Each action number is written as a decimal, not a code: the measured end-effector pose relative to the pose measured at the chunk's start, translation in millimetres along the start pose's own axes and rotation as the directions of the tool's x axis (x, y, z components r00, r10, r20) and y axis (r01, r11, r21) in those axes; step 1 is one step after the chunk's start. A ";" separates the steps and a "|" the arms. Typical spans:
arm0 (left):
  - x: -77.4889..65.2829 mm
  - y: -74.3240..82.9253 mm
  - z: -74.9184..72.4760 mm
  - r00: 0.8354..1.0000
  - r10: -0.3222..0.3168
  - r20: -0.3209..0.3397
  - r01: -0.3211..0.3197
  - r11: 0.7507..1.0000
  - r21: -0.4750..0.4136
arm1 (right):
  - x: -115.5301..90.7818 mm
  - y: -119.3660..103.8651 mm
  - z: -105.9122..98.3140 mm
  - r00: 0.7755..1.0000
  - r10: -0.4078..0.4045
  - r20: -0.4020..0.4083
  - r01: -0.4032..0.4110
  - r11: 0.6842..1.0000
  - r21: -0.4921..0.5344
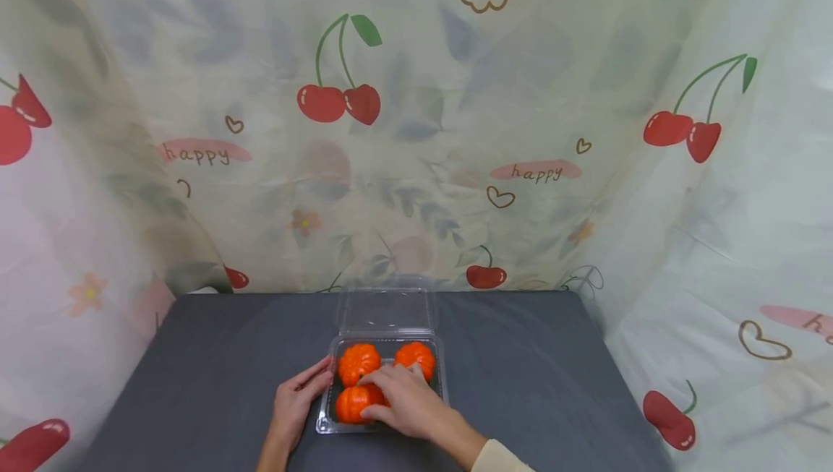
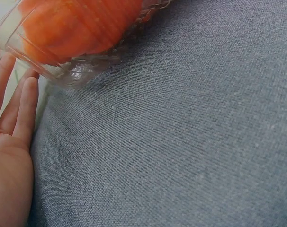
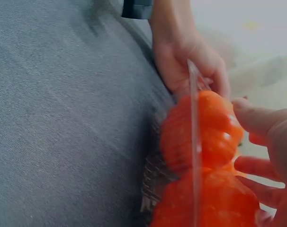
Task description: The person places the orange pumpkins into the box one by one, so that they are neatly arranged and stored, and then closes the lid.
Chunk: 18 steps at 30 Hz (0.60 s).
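Note:
Small orange pumpkins sit in a clear plastic clamshell container (image 1: pixel 322 425) whose lid (image 1: pixel 387 311) is raised at the back. In the head view, a front-left pumpkin (image 1: pixel 352 405), a back-left pumpkin (image 1: pixel 359 363) and a back-right pumpkin (image 1: pixel 416 353) show. My right hand (image 1: pixel 410 400) covers the front-right part, where the right wrist view shows another pumpkin (image 3: pixel 214 201). Its thumb and fingers are spread loosely at the tops of the front pumpkins. My left hand (image 1: pixel 296 400) rests at the container's left side, fingers extended, fingertips at the wall.
The container stands on a dark grey cloth-covered table (image 1: pixel 520 378). Behind and at both sides hangs a pale curtain (image 1: pixel 403 154) printed with cherries, hearts and flowers, meeting the table's back edge.

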<state>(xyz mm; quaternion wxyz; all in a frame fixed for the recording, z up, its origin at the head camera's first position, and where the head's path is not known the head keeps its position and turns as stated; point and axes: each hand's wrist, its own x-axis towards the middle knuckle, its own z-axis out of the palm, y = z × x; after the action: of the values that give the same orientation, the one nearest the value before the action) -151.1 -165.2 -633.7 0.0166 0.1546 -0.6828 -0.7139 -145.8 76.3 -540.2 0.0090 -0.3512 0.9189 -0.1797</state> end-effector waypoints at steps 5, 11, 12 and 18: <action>-0.3 0.3 0.6 1.000 0.001 0.007 -0.001 1.000 -0.025 | -2.5 11.1 -9.5 0.999 0.040 -0.035 -0.037 0.994 0.099; 1.1 0.0 1.6 1.000 -0.010 0.024 0.012 0.999 -0.048 | -4.6 28.2 -18.7 0.985 0.148 -0.084 -0.123 0.962 0.245; 1.2 0.0 1.8 1.000 -0.012 0.025 0.013 0.999 -0.048 | -5.0 31.2 -19.3 0.982 0.159 -0.103 -0.129 0.959 0.250; 1.7 -1.0 1.4 1.000 -0.015 0.023 0.016 0.998 -0.053 | -6.2 49.8 -18.0 0.952 0.183 -0.245 -0.124 0.964 0.236</action>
<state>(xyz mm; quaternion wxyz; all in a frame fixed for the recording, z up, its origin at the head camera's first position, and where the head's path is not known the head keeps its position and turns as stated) -152.9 -164.2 -635.0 0.0075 0.1515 -0.6624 -0.7336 -175.7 120.5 -540.8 -0.0615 -0.2480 0.9111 -0.3234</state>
